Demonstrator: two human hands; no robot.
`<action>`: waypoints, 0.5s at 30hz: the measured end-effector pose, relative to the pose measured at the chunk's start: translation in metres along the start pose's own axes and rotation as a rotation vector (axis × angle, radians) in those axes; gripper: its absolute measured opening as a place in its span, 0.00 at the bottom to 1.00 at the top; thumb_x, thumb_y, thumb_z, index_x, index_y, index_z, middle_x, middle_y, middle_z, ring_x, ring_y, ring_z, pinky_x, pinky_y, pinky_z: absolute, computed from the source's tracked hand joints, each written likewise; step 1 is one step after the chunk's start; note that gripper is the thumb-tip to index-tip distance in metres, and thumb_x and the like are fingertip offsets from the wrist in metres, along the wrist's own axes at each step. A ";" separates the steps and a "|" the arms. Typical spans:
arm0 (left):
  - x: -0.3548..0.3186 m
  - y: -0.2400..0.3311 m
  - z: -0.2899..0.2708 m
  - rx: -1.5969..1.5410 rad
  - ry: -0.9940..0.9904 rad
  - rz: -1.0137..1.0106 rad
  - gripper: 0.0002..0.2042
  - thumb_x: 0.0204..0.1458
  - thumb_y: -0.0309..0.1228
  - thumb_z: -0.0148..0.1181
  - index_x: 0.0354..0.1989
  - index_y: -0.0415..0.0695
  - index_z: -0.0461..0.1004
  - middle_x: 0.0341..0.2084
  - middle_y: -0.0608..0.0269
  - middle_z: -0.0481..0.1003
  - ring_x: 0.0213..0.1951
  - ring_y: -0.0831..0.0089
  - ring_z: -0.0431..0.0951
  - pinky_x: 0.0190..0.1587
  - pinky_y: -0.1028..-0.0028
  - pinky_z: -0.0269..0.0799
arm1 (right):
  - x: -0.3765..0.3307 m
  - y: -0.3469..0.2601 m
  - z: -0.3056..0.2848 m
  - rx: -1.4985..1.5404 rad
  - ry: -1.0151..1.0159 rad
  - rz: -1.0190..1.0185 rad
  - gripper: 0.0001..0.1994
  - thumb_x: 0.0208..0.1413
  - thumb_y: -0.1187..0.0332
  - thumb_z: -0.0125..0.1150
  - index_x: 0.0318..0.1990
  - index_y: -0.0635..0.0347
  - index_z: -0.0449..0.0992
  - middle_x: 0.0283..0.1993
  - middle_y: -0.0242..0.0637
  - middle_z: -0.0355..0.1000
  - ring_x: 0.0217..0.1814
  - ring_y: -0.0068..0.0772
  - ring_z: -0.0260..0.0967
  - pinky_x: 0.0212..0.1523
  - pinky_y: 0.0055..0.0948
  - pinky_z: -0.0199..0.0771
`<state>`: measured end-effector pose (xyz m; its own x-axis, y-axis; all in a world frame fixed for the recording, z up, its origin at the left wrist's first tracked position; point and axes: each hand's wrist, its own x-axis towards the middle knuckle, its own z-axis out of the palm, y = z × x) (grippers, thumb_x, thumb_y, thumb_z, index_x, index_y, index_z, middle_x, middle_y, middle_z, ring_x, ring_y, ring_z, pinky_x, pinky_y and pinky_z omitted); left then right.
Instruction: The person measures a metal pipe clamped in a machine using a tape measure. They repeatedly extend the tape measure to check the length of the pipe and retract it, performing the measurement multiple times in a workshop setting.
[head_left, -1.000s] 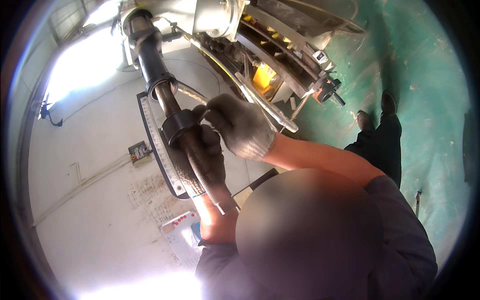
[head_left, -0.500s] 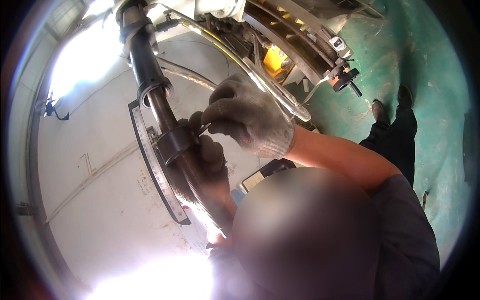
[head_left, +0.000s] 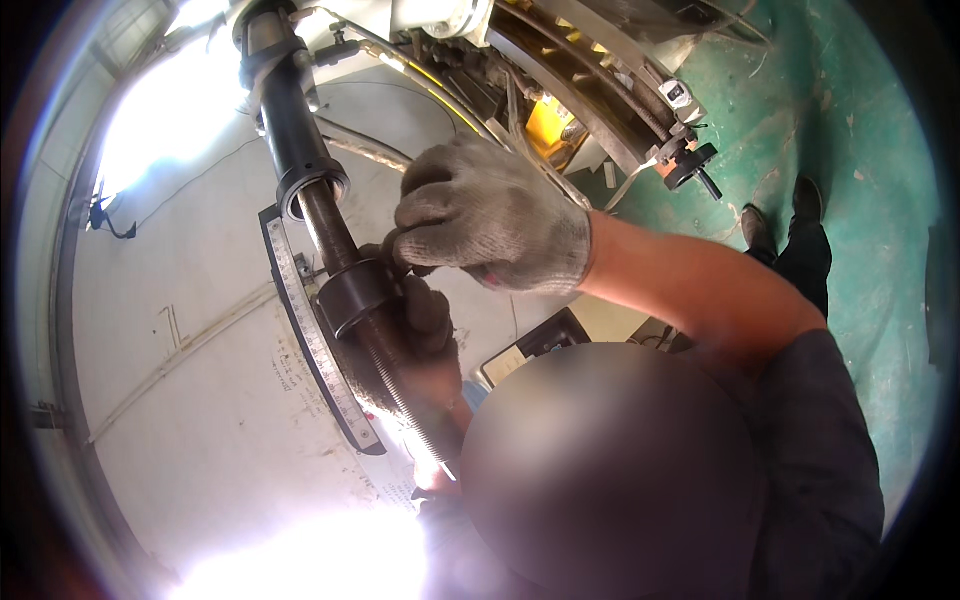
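A dark metal shaft (head_left: 327, 222) with a threaded lower part runs down from a black cylinder (head_left: 295, 135). Around the shaft sits a dark round collar (head_left: 358, 295). My left hand (head_left: 428, 318), in a grey knit glove, is wrapped round the shaft from behind, just below the collar; part of it is hidden by the shaft. My right hand (head_left: 490, 215), also gloved, is at the collar's upper right edge. Its thumb and fingers are pinched together, and whatever is between them is hidden.
A curved ruler-like scale (head_left: 318, 340) lies alongside the shaft. Hoses (head_left: 365, 145) and a machine frame with a black handwheel (head_left: 692, 166) stand at upper right. Behind the forearms is a black case (head_left: 540, 340). A person's legs (head_left: 800, 250) show on the green floor (head_left: 880, 300).
My right hand has shifted slightly left, closer to the collar, and its wrist has turned. A thin metal piece seen at its fingertips before is now hidden. My left hand stays on the shaft.
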<state>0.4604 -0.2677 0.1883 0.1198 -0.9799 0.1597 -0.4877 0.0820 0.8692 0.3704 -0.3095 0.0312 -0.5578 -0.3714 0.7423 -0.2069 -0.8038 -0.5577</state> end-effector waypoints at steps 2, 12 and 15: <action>-0.004 0.001 0.004 0.063 -0.044 0.026 0.30 0.75 0.44 0.54 0.70 0.27 0.66 0.38 0.52 0.75 0.24 0.67 0.64 0.25 0.69 0.62 | 0.007 0.004 -0.010 -0.022 -0.046 -0.078 0.08 0.52 0.67 0.74 0.41 0.45 0.87 0.44 0.23 0.80 0.58 0.38 0.78 0.62 0.45 0.78; 0.002 -0.006 -0.015 0.106 -0.208 0.055 0.25 0.76 0.42 0.55 0.68 0.31 0.69 0.42 0.52 0.78 0.28 0.69 0.70 0.25 0.72 0.66 | 0.007 -0.007 -0.012 -0.025 -0.182 0.037 0.05 0.54 0.68 0.69 0.38 0.47 0.85 0.41 0.25 0.78 0.51 0.36 0.79 0.55 0.41 0.83; 0.007 -0.006 -0.022 0.119 -0.261 0.104 0.25 0.76 0.42 0.54 0.68 0.30 0.69 0.45 0.46 0.77 0.28 0.68 0.72 0.25 0.72 0.69 | 0.013 -0.004 -0.018 -0.061 -0.224 -0.045 0.06 0.53 0.70 0.69 0.38 0.48 0.85 0.42 0.26 0.78 0.52 0.37 0.80 0.53 0.42 0.84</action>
<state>0.4832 -0.2711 0.1949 -0.1547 -0.9823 0.1057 -0.5857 0.1774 0.7909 0.3490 -0.3024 0.0368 -0.3560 -0.4349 0.8271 -0.2801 -0.7947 -0.5385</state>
